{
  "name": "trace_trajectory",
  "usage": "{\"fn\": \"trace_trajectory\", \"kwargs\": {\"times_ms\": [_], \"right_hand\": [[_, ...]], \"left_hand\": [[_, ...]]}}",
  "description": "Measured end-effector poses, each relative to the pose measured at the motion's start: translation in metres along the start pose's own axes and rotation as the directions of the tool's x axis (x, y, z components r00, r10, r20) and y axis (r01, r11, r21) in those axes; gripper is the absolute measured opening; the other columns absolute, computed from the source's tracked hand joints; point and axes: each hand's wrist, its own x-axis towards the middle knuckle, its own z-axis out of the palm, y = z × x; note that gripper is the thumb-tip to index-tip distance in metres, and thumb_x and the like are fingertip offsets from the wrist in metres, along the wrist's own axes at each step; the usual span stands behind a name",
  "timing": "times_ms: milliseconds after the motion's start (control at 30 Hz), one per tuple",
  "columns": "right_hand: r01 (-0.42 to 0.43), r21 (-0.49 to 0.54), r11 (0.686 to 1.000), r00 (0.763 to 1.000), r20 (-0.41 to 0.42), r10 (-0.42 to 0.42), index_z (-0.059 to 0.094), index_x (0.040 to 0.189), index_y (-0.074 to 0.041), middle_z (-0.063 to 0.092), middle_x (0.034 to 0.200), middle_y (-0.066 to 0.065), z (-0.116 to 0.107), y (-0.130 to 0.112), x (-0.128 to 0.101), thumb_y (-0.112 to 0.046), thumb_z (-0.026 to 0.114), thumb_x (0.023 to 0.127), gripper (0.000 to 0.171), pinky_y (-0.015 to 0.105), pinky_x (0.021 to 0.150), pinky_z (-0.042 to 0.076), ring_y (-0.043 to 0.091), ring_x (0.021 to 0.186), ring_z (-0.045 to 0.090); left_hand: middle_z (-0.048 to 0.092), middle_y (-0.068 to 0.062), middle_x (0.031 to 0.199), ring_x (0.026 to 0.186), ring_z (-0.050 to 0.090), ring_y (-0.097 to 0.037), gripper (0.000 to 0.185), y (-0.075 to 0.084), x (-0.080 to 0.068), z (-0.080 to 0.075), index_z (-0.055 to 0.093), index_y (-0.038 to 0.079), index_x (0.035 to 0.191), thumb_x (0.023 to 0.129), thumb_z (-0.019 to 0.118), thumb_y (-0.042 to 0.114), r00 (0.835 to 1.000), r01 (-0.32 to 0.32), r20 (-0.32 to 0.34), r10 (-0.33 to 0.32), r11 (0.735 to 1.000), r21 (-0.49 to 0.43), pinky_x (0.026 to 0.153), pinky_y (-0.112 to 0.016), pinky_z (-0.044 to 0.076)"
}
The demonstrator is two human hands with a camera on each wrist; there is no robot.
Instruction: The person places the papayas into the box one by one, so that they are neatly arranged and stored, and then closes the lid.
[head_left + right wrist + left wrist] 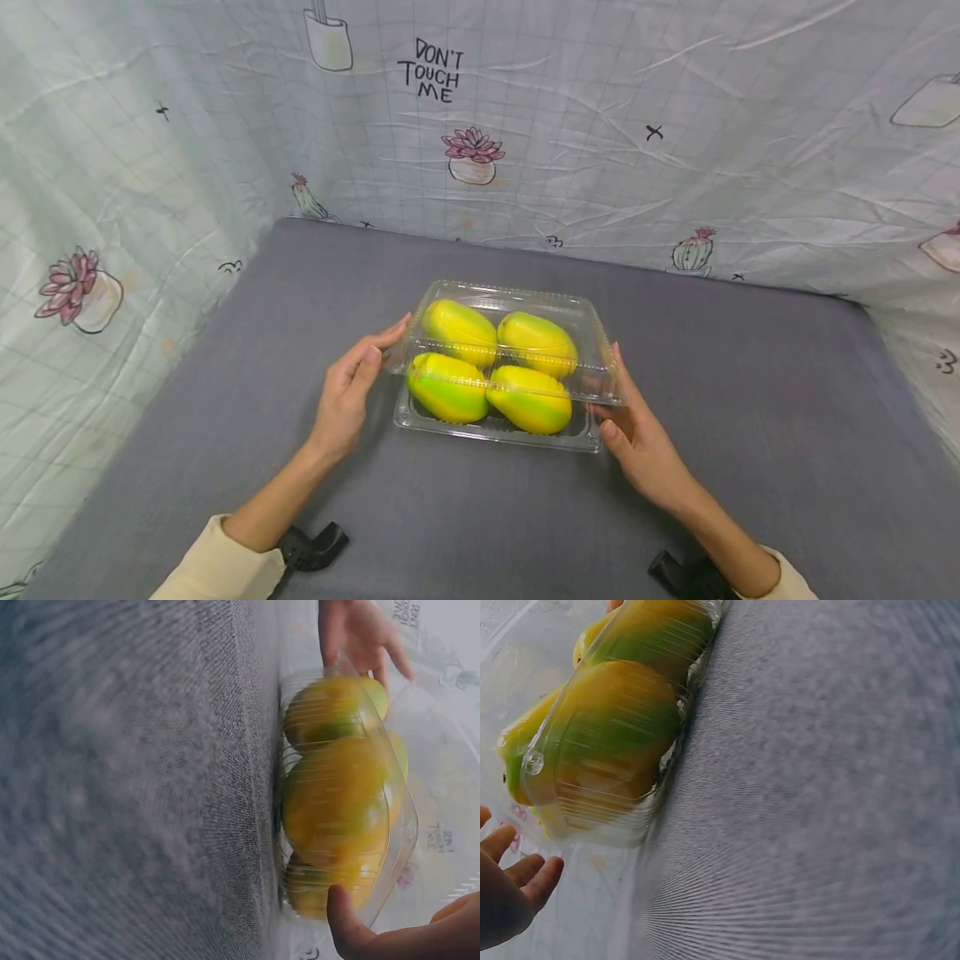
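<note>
In the middle of the grey surface [225,433], a clear box [495,427] is being handled, with four mangoes [447,387] lying inside it in two rows. The lid [517,367] is being held at both ends, hinged along the far side and lifted a little along the near edge, so that a gap is showing above the near rim. The left hand [347,398] is being kept at the left end, its fingers nearly straight and its fingertips [397,327] touching the lid's corner; nothing is being clenched. The right hand [637,437] is being kept at the right end, with the thumb set against the near right corner and the fingers laid along the lid's side in a light pinch. Judging from this, the fruit is already packed and the lid is being brought over it, but the near edge is not yet being pressed shut; whether it is being closed or raised cannot be told. A printed cloth [675,100] is hanging behind.
</note>
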Motion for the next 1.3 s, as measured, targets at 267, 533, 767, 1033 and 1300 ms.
{"fn": "trace_trajectory", "kwargs": {"times_ms": [267, 533, 767, 1033, 1300], "right_hand": [[-0.006, 0.037, 0.999, 1.000, 0.005, 0.006, 0.000, 0.144, -0.023, 0.016, 0.145, 0.011, -0.001, -0.001, 0.001, -0.028, 0.048, 0.092, 0.072, 0.031, 0.094, 0.037, 0.034, 0.120, 0.037], [-0.008, -0.022, 1.000, 0.999, -0.031, 0.008, 0.007, 0.144, -0.020, 0.006, 0.148, 0.001, 0.003, -0.002, -0.001, -0.042, 0.042, 0.091, 0.067, 0.059, 0.098, 0.012, 0.022, 0.134, 0.007], [0.005, -0.083, 0.997, 0.999, -0.034, -0.008, 0.008, 0.144, -0.020, 0.011, 0.146, 0.003, 0.006, 0.000, -0.005, -0.042, 0.032, 0.094, 0.060, 0.066, 0.092, 0.016, 0.032, 0.131, 0.010], [-0.030, -0.127, 0.991, 0.996, -0.085, 0.019, 0.013, 0.144, -0.018, 0.014, 0.145, 0.002, 0.009, 0.001, -0.009, -0.019, 0.033, 0.098, 0.050, 0.043, 0.091, 0.037, 0.025, 0.123, 0.027], [-0.039, -0.150, 0.988, 0.991, -0.134, 0.018, 0.019, 0.143, -0.020, 0.017, 0.144, 0.005, 0.007, 0.003, -0.008, -0.003, 0.040, 0.094, 0.056, 0.017, 0.093, 0.031, 0.022, 0.128, 0.022]], "left_hand": [[0.046, -0.016, 0.129, 0.121, 0.039, -0.027, 0.030, -0.004, 0.000, -0.002, 0.053, -0.006, 0.116, 0.096, 0.037, 0.009, 0.999, -0.005, -0.032, 0.005, 1.000, -0.013, 0.093, -0.042, 0.035], [0.048, -0.019, 0.126, 0.121, 0.040, -0.028, 0.025, -0.006, -0.002, -0.003, 0.053, -0.009, 0.113, 0.091, 0.046, 0.002, 0.998, 0.010, -0.058, -0.012, 0.999, -0.051, 0.099, -0.042, 0.029], [0.042, -0.023, 0.128, 0.122, 0.036, -0.031, 0.031, -0.012, -0.004, -0.006, 0.047, -0.012, 0.117, 0.089, 0.048, 0.000, 0.999, 0.041, -0.021, -0.043, 0.995, -0.089, 0.100, -0.049, 0.023], [0.034, -0.017, 0.134, 0.119, 0.033, -0.036, 0.042, -0.024, -0.005, -0.015, 0.034, -0.007, 0.129, 0.089, 0.042, 0.003, 0.981, 0.145, 0.161, -0.111, 0.966, -0.215, 0.088, -0.035, 0.040], [0.027, -0.022, 0.130, 0.114, 0.034, -0.039, 0.051, -0.029, -0.002, -0.019, 0.023, 0.000, 0.133, 0.086, 0.042, 0.001, 0.949, 0.205, 0.292, -0.122, 0.940, -0.274, 0.082, -0.037, 0.042]]}}
